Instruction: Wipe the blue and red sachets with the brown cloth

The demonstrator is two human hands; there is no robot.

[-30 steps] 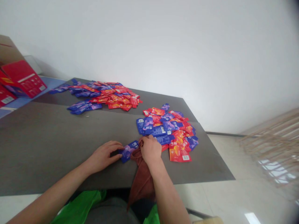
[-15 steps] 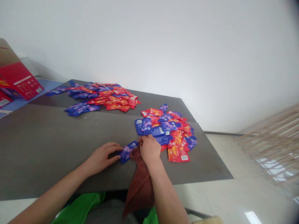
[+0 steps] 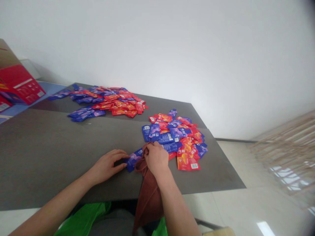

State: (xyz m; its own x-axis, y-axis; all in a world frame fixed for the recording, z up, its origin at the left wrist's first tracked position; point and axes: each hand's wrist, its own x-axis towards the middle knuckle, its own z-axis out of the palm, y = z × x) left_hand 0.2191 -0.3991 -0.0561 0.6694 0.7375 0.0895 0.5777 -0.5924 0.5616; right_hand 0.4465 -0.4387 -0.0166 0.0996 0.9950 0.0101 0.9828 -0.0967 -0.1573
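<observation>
A blue-purple pouch (image 3: 133,160) lies on the grey table in front of me. My left hand (image 3: 109,165) pinches its left edge between thumb and fingers. In my right hand (image 3: 155,157) is a bunched brown cloth (image 3: 149,193), which covers the right part of the pouch and hangs over the table's front edge. The fingers of that hand are curled and partly hidden by the cloth. Just beyond it spreads a heap of blue and red-orange pouches (image 3: 178,132).
Farther back on the left is a larger pile of red and blue pouches (image 3: 123,101). A red carton (image 3: 21,85) stands at the far left on a blue surface (image 3: 51,88). The grey table (image 3: 61,141) ends at a white wall; a slatted wooden rack (image 3: 290,154) is at right.
My right hand and the cloth have shifted slightly left over the pouch, hiding more of its right end. My left hand has stayed at the pouch's edge.
</observation>
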